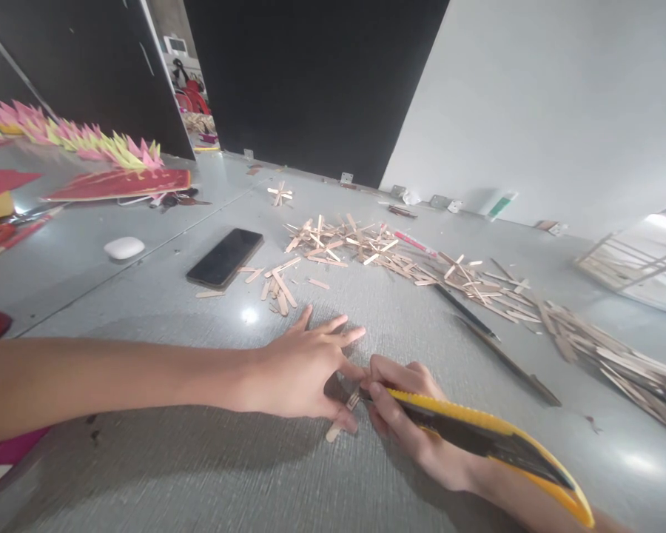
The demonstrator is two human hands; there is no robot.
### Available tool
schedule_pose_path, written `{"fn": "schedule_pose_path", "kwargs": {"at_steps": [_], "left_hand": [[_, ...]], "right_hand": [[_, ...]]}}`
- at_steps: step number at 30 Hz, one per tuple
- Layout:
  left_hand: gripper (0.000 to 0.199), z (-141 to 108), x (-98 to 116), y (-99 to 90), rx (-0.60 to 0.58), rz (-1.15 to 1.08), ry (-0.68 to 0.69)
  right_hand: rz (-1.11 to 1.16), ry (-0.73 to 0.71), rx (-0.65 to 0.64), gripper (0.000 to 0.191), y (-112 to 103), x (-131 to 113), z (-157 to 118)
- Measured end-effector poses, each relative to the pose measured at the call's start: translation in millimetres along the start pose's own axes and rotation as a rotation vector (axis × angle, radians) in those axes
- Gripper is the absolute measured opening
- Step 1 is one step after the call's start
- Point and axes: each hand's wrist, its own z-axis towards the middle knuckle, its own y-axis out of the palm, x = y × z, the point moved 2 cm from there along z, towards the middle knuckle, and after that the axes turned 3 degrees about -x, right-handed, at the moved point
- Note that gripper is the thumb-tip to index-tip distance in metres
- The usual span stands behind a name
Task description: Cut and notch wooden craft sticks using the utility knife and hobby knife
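Observation:
A yellow and black utility knife (pixel 471 433) is gripped in my right hand (pixel 405 414), its front end pointing left toward a small wooden craft stick (pixel 334 431). My left hand (pixel 305 370) reaches in from the left, with thumb and index finger holding the stick down on the grey table (pixel 211 466). Its other fingers are spread over the surface. Part of the stick is hidden under the thumb, and the fingers of both hands meet near the knife's tip. The blade itself is hard to make out.
Loose craft sticks (pixel 355 244) lie piled beyond my hands, with more strips (pixel 616 355) at right. A black phone (pixel 226 257), a white case (pixel 124 248), a pencil (pixel 469 314) and a dark strip (pixel 510 363) are nearby. Folded pink-yellow paper (pixel 89 144) stands back left.

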Motion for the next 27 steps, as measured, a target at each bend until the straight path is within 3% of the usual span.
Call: {"fn": "schedule_pose_path", "kwargs": {"at_steps": [10,19,27], "left_hand": [[0.050,0.2,-1.4,2.5,0.021,-0.025,0.021],[0.042,0.5,1.5,1.1,0.028,0.018,0.012],[0.038,0.8,1.4,1.9,0.036,0.074,0.015]], "right_hand": [[0.093,0.048,0.014,0.038,3.6,1.6,0.0],[0.022,-0.016,-0.028,0.029,1.4,-1.0,0.2],[0.092,0.007,-0.006,0.037,0.9,-1.1,0.7]]}}
